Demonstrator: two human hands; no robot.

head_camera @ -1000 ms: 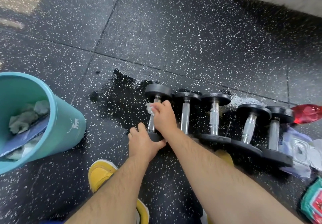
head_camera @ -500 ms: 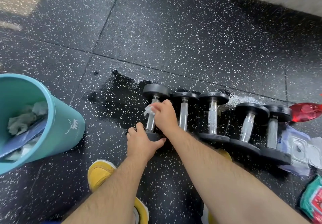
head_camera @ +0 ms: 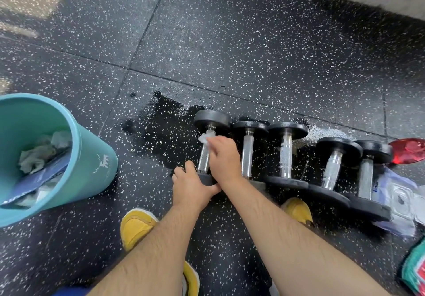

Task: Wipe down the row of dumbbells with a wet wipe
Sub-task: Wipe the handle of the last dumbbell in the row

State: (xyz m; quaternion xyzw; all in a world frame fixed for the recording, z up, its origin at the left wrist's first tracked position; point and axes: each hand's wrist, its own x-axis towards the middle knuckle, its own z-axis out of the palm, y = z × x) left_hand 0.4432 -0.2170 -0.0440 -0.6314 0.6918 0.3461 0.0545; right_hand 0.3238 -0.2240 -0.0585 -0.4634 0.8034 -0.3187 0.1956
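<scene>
Main worry: the floor under this end of the row is wet, so the leftmost dumbbell could skid or roll into its neighbour if I scrub hard, and the wet wipe might just slip off that shiny handle. My left hand is curled over the near head, pinning it down. My right hand is closed round the handle's far end, fingers tight on the wipe, a corner poking out. The other four dumbbells lie to the right, near the floor seam.
</scene>
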